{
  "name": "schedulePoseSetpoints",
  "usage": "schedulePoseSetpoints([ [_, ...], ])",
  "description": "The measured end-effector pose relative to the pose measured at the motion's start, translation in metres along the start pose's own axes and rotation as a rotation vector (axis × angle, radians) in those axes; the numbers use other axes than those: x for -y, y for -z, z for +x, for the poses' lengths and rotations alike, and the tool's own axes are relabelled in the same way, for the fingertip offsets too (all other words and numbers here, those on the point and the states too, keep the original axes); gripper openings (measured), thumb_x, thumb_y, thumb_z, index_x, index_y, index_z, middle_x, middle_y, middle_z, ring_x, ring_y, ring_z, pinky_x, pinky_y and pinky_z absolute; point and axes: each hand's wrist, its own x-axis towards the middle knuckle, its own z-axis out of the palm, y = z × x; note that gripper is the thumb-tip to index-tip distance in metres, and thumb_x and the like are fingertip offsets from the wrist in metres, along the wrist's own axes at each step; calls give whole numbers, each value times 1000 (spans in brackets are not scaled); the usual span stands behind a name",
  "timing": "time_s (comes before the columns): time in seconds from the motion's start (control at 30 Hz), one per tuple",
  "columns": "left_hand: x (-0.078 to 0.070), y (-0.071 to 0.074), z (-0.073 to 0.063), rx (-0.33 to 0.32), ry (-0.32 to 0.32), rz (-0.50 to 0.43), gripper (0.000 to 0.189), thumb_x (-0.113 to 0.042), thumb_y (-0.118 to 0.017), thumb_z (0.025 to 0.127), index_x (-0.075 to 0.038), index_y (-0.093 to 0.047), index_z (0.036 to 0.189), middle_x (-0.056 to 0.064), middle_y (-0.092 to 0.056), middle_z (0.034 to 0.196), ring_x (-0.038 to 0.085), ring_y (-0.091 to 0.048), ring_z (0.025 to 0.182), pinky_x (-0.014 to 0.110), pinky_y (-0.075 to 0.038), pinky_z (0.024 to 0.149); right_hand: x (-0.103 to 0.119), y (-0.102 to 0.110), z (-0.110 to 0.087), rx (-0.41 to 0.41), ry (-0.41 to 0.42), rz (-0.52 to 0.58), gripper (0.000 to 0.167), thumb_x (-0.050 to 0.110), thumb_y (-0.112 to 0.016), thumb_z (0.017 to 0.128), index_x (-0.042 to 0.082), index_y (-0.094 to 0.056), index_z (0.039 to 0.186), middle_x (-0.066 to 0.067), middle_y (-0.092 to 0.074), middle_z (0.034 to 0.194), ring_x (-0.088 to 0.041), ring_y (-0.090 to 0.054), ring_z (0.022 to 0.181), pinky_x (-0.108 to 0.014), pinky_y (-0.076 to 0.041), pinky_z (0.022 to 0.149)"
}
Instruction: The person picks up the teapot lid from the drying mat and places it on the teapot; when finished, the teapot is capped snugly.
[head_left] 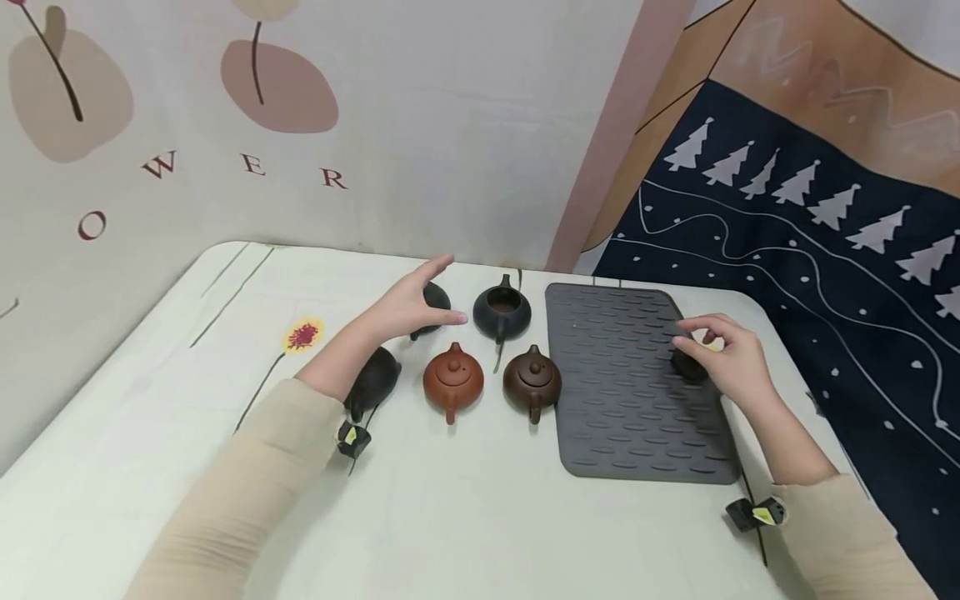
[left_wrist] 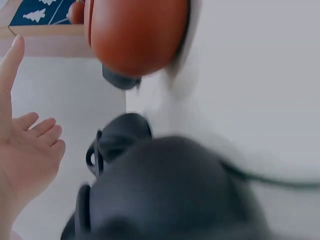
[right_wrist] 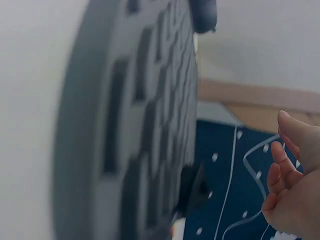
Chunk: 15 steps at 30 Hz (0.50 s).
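My left hand (head_left: 408, 307) hovers with spread fingers above a dark teapot (head_left: 437, 307) at the back left, partly hiding it. In the left wrist view the palm (left_wrist: 32, 150) holds nothing. Under that wrist stands another black teapot (head_left: 375, 379). A lidless black teapot (head_left: 502, 325) sits just right of the left fingertips. My right hand (head_left: 726, 354) is over the mat's right edge, beside a small dark lid-like piece (head_left: 688, 365). The right wrist view shows the fingers (right_wrist: 282, 172) loosely bent and apart from that piece (right_wrist: 192, 190).
A reddish-brown teapot (head_left: 453, 383) and a dark brown teapot (head_left: 532, 383), both lidded, stand in the front row. The grey ribbed mat (head_left: 637, 417) covers the right part of the white tabletop (head_left: 450, 517). A printed cloth (head_left: 465, 150) hangs behind.
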Motion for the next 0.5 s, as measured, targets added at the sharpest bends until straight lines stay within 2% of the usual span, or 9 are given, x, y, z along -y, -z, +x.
schedulePoseSetpoints([
  [0.23,-6,-12,4,22,16,-24,98,-39,-78,79,-17,-19,154,3,-22,156,22,-19,142,48,-23,110,-26,12,-5,46,-105,-46,33,27,-67,92,1,-67,113,-8,-58,107,-19,-42,87,-26,-36,55],
  [0.5,-7,-26,12,50,54,-34,99,-39,-79,78,-16,-19,154,5,-22,156,23,-20,142,46,-26,109,-49,16,-8,110,-171,-71,39,29,-63,94,-1,-64,118,-16,-58,112,-23,-43,90,-31,-36,63],
])
